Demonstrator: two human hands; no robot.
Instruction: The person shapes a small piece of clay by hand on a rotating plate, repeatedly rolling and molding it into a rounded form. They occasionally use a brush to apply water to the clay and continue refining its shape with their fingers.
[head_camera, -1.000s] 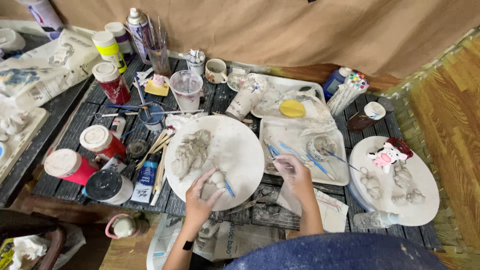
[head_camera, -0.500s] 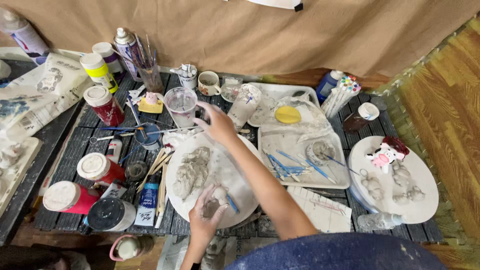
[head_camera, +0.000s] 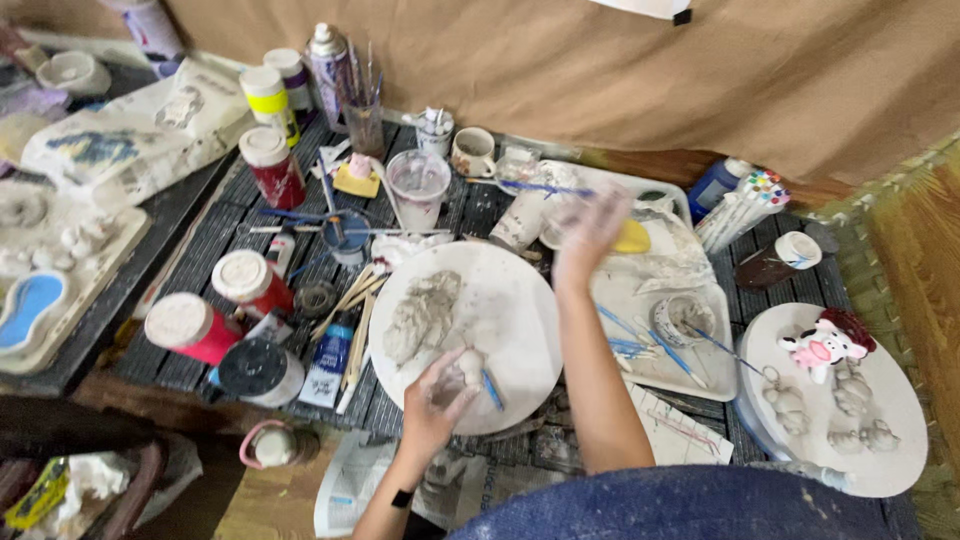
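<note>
My left hand (head_camera: 436, 403) is closed around a small pale clay piece (head_camera: 468, 362) over the near edge of a round white board (head_camera: 520, 300). A flattened grey clay lump (head_camera: 420, 315) lies on the board's left half, and a blue tool (head_camera: 492, 388) lies beside my left hand. My right hand (head_camera: 588, 232) is blurred, reaching over the far right of the board toward a white tray (head_camera: 700, 300) and a yellow sponge (head_camera: 632, 236). Its fingers look spread and I see nothing in them.
Paint jars (head_camera: 258, 160), a spray can (head_camera: 326, 62), a brush cup (head_camera: 364, 120), a plastic water cup (head_camera: 418, 185) and mugs (head_camera: 472, 152) crowd the far left. Wooden tools (head_camera: 350, 310) lie beside the board. A second round board (head_camera: 890, 420) with clay figures and a pink figurine (head_camera: 826, 345) sits right.
My right hand swung from the near side out to the water cup, then right toward the tray. My left hand stayed at the board's near edge on the clay piece.
</note>
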